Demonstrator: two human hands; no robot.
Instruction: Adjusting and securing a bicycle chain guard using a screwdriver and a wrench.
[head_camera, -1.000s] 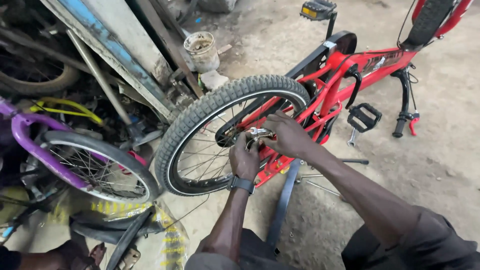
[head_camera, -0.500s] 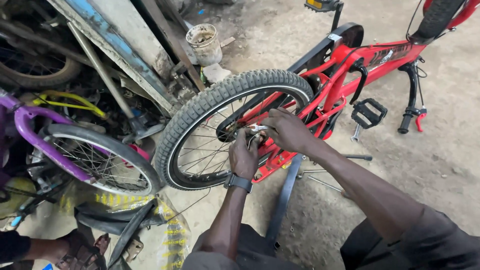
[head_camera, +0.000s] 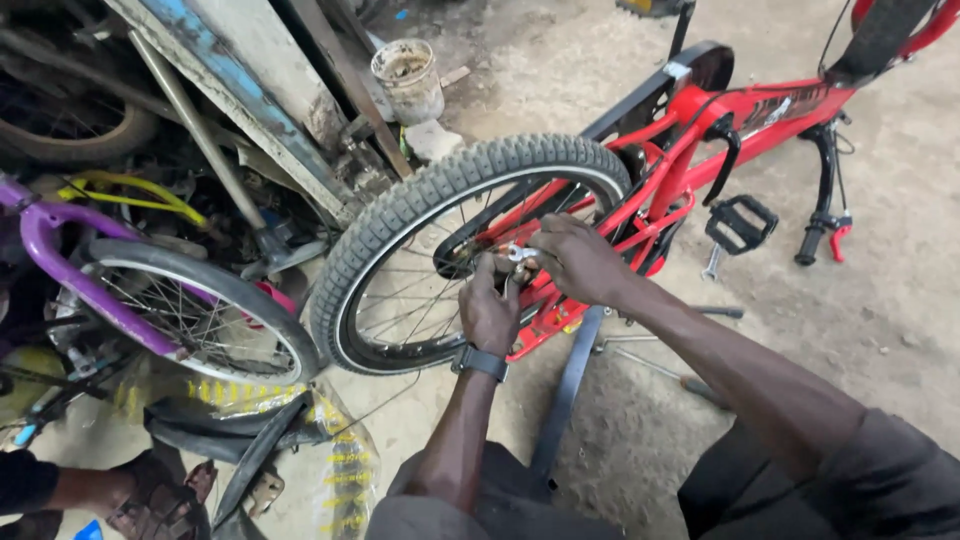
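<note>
Both hands on the rear axle of the upturned red bike (head_camera: 760, 110). Left hand (head_camera: 490, 310) is closed into a fist just below the hub, fingers curled tight round something small. I can't tell what, the grip hides it. Black watch (head_camera: 480, 362) on that wrist. Right hand (head_camera: 575, 262) is touching the left from the other side, fingers closed over a small silver wrench (head_camera: 520, 253), with its bright head poking out between my two thumbs, right on the axle nut.

Step in hand, as I read it: working the axle nut at the dropout, one hand bracing, the other turning. Can't say from here whether it's tightening or loosening.

Next move calls for keeping the wrench square on the nut and the left hand firm as counter-hold. Swing room is tight: spokes and red stays sit right against my knuckles.

Just beyond my fingers: the knobby rear wheel (head_camera: 440, 190), wrapping round above and left of both hands. Black pedal (head_camera: 742, 222) to the right of my right hand, near. A loose spanner (head_camera: 711, 264) lies on the ground beside it.

Further left: purple bike frame (head_camera: 60, 260) with its own wheel (head_camera: 200, 310). Further out, past the tyre: a dirty white bucket (head_camera: 408, 78) on the dirt. Another person's hand (head_camera: 150, 490) low at the left, well apart from mine.
</note>
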